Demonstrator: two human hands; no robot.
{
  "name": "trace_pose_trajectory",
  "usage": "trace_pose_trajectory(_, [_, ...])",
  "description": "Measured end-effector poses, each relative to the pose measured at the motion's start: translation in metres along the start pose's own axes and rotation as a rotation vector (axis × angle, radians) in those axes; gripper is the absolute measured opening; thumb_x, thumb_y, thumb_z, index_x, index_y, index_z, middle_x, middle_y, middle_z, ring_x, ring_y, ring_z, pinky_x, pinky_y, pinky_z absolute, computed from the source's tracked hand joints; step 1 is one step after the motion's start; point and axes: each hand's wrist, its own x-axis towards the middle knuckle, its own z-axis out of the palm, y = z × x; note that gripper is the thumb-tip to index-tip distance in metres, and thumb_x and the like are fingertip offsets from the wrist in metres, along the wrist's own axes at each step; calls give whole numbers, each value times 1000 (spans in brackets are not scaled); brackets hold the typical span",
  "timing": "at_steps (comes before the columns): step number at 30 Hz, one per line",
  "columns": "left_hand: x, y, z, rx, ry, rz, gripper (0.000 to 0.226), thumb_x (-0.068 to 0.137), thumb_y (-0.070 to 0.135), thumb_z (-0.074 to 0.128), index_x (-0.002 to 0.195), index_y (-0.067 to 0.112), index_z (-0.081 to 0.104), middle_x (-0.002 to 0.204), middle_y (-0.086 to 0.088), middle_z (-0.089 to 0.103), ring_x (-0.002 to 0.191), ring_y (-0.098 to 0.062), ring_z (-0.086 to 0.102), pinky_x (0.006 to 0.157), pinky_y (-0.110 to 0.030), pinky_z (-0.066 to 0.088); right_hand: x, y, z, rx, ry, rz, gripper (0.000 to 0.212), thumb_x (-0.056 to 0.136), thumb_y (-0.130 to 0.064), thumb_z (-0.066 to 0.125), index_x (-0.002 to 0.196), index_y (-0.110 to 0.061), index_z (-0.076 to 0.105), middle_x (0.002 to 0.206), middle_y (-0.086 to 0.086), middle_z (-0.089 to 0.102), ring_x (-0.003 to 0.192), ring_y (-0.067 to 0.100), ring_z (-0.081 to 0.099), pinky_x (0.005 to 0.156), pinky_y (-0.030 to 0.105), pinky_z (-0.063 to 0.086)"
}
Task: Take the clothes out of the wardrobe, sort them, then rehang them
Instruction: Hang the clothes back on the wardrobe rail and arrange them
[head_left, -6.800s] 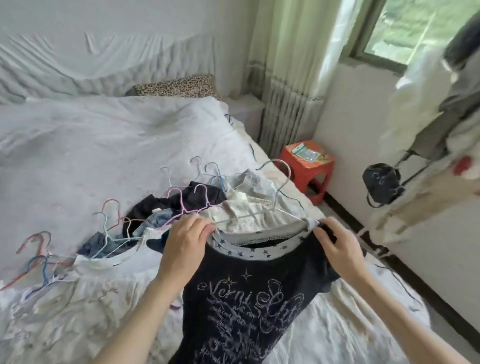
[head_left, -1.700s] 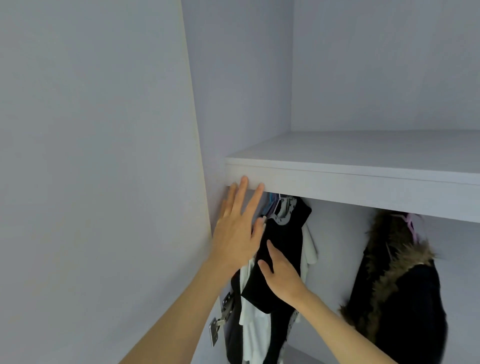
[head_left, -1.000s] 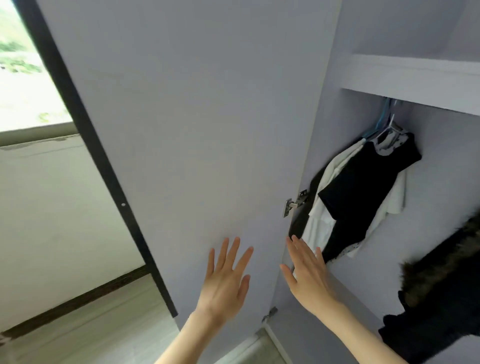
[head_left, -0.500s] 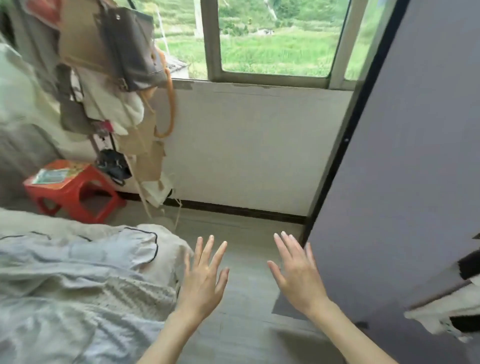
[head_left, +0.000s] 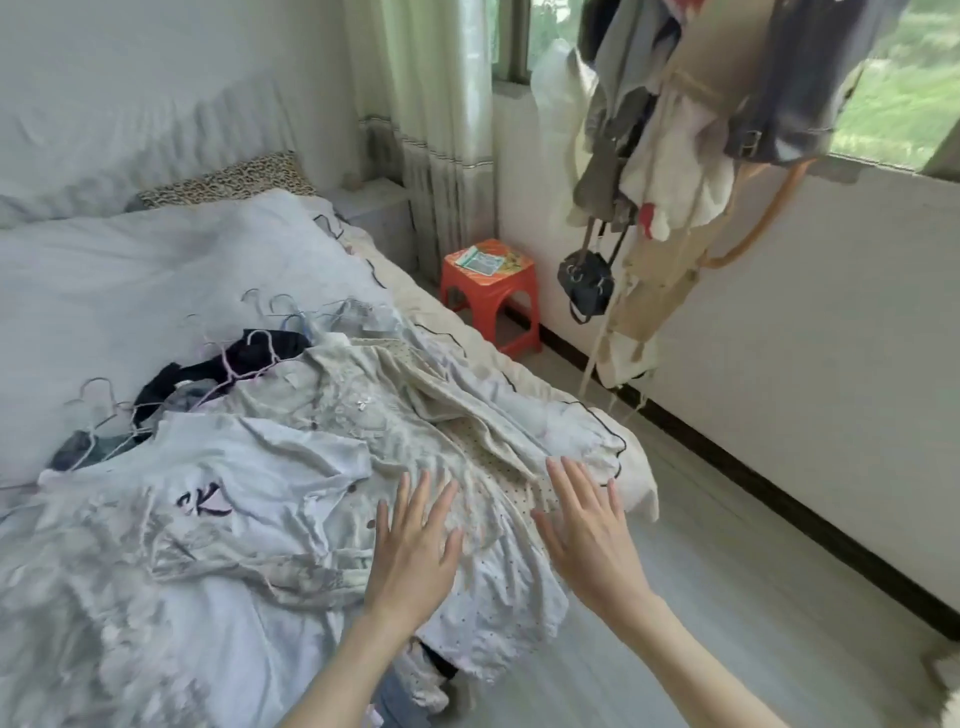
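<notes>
- Turned back from the wardrobe, left hand (head_left: 415, 551) and right hand (head_left: 589, 535) hover spread and empty over the bed.
- Below them, the clothes pile (head_left: 332, 457) on hangers (head_left: 260, 353) awaits; another garment probably gets rehung next.

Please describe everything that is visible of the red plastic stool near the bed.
The red plastic stool stands upright on the pale floor, in the corner between the side of the bed and the white wall under the window. It has a square top and splayed legs, and looks like glossy moulded plastic. The top carries a colourful printed pattern, and a flat greenish packet lies on it. The striped curtain hangs behind it. Neither hand touches it.
</notes>
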Motion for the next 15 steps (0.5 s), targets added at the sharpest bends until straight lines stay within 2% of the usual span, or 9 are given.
trace_pose_trajectory(4, [-25, -68, -19, -25, 54, -182, 77, 78, 56, -3, 147, 29, 15, 154, 4, -4, 136, -12, -23, 108, -32, -17, 39, -61, 42, 20, -90, -147, 90, 79, -69, -16, 148, -22, 19, 153, 0, 24, 143, 18, 14, 113, 36, -4])
trace_pose_trajectory(8, [-49, -120, -32, -30, 42, -393, 84, 69, 59, -12, 147, 33, 5, 151, 11, -16, 131, -7, -30, 106, -28, -17, 70, -113, 75, 38, -188, -288, 96, 75, -71, -21, 148, -22, 16, 154, -1, 20, 144, 17, 12, 115, 39, -1])
trace_pose_trajectory(12, [-60, -160, -36, -23, 51, -557, 86, 69, 58, -13, 148, 31, 7, 156, 4, -8, 132, -9, -27, 109, -32, -14, 103, -150, 105, 34, -279, -404, 90, 75, -71, -16, 149, -26, 10, 155, -4, 16, 144, 13, 7, 114, 36, -5])
trace_pose_trajectory(15, [-56, -189, -36, -34, 74, -644, 87, 70, 57, -11, 148, 28, 15, 157, 3, -2, 133, -12, -25, 112, -36, -10, 133, -174, 126, 26, -352, -476, 106, 64, -74, -30, 149, -25, 9, 156, -3, 15, 144, 14, 5, 113, 33, -8])
